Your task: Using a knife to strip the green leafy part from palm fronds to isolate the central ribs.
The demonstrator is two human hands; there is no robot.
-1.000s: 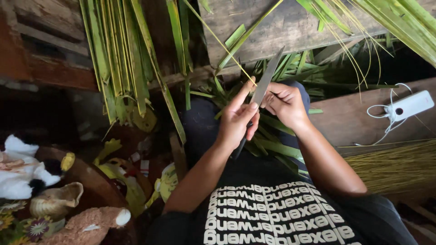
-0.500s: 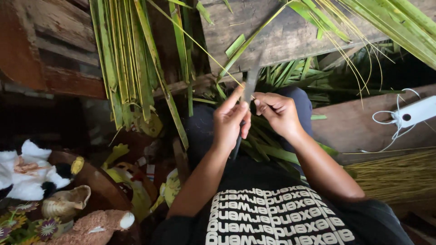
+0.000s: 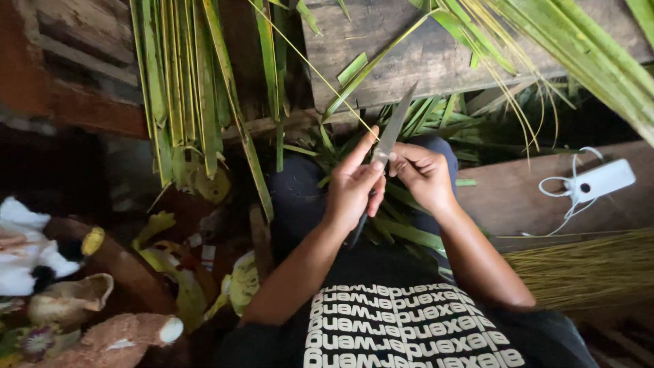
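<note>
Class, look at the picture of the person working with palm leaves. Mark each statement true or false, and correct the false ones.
1. The left hand holds a knife. True.
2. The knife blade points down at the lap. False: it points up and away.
3. The right hand pinches a thin leaf strip by the blade. True.
4. A white device lies at the left. False: it lies at the right, on a board.

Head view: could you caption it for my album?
Left hand holds a knife upright; right hand pinches a thin leaf rib against it.
</note>
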